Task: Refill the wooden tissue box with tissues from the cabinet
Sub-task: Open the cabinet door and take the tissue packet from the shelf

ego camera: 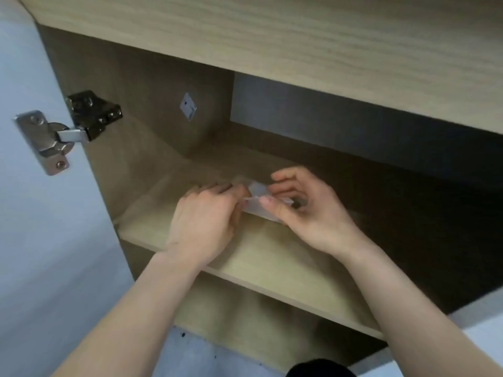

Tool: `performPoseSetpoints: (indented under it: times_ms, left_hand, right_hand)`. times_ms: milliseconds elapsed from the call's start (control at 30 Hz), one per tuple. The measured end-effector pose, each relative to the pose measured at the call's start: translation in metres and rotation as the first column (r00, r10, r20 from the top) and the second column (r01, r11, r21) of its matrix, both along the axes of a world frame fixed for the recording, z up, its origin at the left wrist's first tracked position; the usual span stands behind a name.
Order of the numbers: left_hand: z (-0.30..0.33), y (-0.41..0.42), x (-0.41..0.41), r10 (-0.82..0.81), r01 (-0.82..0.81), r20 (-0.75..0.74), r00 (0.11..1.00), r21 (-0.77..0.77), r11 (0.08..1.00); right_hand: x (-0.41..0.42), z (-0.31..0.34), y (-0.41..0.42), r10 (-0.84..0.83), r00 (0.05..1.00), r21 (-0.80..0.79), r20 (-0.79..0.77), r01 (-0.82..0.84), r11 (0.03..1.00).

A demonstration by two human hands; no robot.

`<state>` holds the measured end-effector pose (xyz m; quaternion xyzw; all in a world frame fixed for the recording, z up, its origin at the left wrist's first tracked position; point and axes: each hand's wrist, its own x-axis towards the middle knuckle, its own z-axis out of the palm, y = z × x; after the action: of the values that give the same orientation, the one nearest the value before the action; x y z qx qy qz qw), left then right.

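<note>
Both of my hands reach into an open wooden cabinet (152,110), over its middle shelf (272,270). Between them is a pale, translucent tissue pack (258,204), mostly hidden behind my fingers. My left hand (206,221) grips its left end, knuckles up. My right hand (302,210) pinches its top edge between thumb and fingers. The pack looks blurred and its full shape cannot be made out. The wooden tissue box is not in view.
The white cabinet door (30,213) stands open at the left on a metal hinge (54,137). A small white square plate (188,106) sits on the cabinet's back panel. A lower compartment (245,319) opens below the shelf. A white surface (484,333) lies at the right.
</note>
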<state>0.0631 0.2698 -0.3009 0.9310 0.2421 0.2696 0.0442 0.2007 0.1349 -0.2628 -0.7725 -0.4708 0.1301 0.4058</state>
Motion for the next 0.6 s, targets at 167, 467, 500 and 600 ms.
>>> performPoseSetpoints:
  times_ms: [167,467,500,600]
  left_hand:
    - [0.041,0.002,-0.026,0.034,-0.036,-0.114,0.993,-0.015,0.999]
    - [0.128,-0.031,-0.110,-0.041,-0.070,-0.291,0.956,-0.362,0.930]
    - [0.144,-0.040,-0.125,-0.046,-0.079,-0.289,0.956,-0.405,0.911]
    - [0.199,-0.059,-0.168,-0.016,-0.124,-0.243,0.970,-0.549,0.827]
  right_hand:
    - [-0.024,0.011,0.022,0.036,0.984,-0.113,0.175,-0.016,0.993]
    - [-0.107,0.089,-0.010,0.128,0.985,-0.324,0.117,-0.084,0.942]
    - [-0.119,0.102,-0.018,0.144,0.985,-0.334,0.092,-0.105,0.937]
    - [-0.158,0.146,-0.043,0.126,0.992,-0.349,-0.023,-0.126,0.929]
